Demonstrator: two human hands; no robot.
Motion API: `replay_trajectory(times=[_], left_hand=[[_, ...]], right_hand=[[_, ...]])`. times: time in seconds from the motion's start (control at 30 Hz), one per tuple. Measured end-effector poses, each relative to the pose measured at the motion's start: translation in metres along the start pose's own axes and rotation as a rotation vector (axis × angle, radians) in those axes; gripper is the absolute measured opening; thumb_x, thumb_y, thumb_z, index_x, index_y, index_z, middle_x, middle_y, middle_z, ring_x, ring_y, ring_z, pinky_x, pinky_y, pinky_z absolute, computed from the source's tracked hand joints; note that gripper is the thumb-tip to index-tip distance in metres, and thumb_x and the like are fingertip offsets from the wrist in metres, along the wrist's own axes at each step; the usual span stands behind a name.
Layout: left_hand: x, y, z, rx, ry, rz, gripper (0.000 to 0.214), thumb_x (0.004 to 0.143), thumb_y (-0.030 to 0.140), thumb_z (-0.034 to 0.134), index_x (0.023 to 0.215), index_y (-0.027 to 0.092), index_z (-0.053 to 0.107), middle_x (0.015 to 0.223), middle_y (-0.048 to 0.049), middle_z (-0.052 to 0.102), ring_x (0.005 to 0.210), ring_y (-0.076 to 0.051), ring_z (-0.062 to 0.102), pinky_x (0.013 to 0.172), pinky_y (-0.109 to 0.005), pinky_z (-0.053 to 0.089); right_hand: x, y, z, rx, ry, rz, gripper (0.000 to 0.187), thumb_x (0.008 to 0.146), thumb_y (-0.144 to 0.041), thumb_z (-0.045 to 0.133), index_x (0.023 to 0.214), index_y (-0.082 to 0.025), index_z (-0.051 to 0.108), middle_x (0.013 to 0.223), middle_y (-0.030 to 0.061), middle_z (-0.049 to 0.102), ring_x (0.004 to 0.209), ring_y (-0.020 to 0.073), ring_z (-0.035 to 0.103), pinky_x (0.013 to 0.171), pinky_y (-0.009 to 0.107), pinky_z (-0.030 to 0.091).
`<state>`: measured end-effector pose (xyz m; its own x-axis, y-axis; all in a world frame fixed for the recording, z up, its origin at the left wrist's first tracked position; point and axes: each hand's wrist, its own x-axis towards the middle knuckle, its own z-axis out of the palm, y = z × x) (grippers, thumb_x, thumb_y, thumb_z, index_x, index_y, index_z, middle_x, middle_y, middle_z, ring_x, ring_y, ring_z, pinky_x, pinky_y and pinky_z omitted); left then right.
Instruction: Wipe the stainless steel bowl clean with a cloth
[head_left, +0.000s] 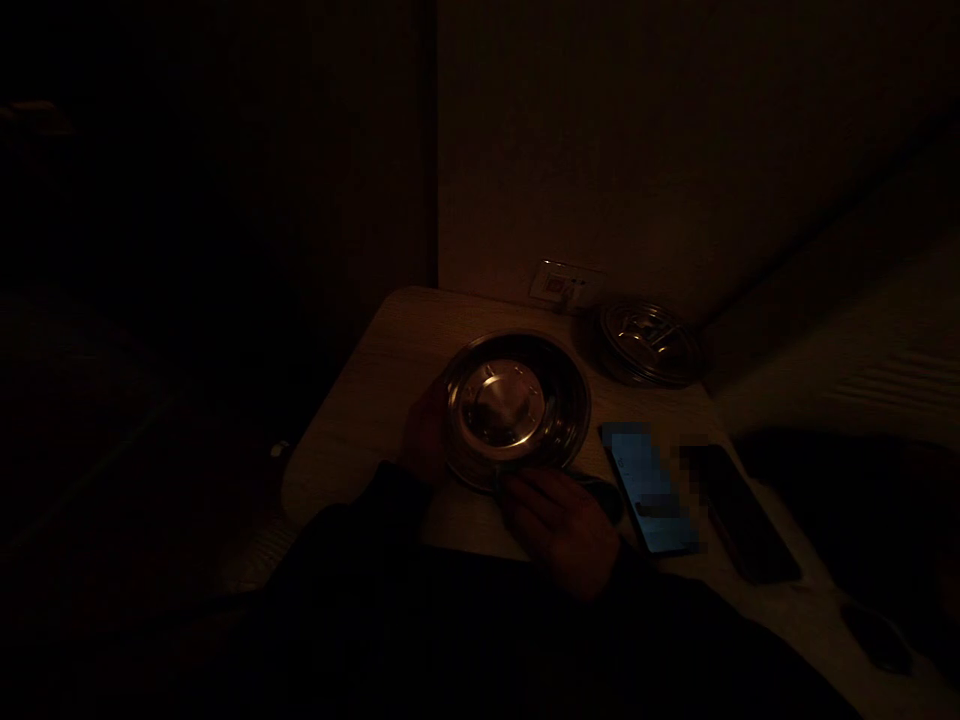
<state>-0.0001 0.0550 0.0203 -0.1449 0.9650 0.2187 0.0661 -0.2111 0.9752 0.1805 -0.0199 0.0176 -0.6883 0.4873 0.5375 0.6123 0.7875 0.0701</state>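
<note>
Dimly lit, a wall (600, 150) backs the bowl (504, 408) and wood-grained table (375, 390).

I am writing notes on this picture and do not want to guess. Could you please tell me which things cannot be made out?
All in the head view:
1. Left hand: its fingers are lost in shadow beside the metal bowl.
2. Right hand: too dark to tell if its fingertips hold anything.
3. Lit phone: text too small, partly pixelated.
4. Dark object at lower right: shadow hides what it is.
</note>
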Motion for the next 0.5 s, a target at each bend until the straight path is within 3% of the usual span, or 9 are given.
replay_trajectory(times=[0.2, 0.33, 0.5], left_hand=[[0.0027, -0.0009, -0.0023, 0.121, -0.005, 0.051, 0.031, 0.092, 0.031, 0.043, 0.11, 0.018, 0.064, 0.116, -0.0069, 0.071, 0.113, -0.024, 0.063, 0.101, -0.036, 0.048], [0.0016, -0.0023, -0.0042, 0.125, -0.026, 0.047, 0.035, 0.095, 0.032, 0.036, 0.111, 0.019, 0.065, 0.113, -0.0062, 0.072, 0.113, -0.023, 0.064, 0.101, -0.035, 0.048], [0.0002, -0.0049, -0.0045, 0.12, -0.013, 0.044, 0.033, 0.094, 0.025, 0.038, 0.113, 0.018, 0.064, 0.121, -0.0066, 0.069, 0.115, -0.022, 0.062, 0.104, -0.033, 0.045]], right_hand=[[0.0021, -0.0015, -0.0005, 0.0, 0.043, 0.026, 0.023, 0.097, -0.012, 0.048, 0.097, -0.015, 0.071, 0.104, 0.0061, 0.074, 0.094, 0.0206, 0.066, 0.081, 0.034, 0.056], [-0.0017, 0.0004, -0.0019, -0.012, -0.014, 0.018, 0.022, 0.096, -0.011, 0.049, 0.099, -0.015, 0.071, 0.106, 0.0059, 0.074, 0.095, 0.0213, 0.066, 0.082, 0.035, 0.055], [0.0061, -0.0061, 0.005, 0.023, 0.07, 0.056, 0.022, 0.097, -0.012, 0.049, 0.096, -0.015, 0.071, 0.103, 0.0065, 0.074, 0.094, 0.0199, 0.065, 0.081, 0.033, 0.055]])
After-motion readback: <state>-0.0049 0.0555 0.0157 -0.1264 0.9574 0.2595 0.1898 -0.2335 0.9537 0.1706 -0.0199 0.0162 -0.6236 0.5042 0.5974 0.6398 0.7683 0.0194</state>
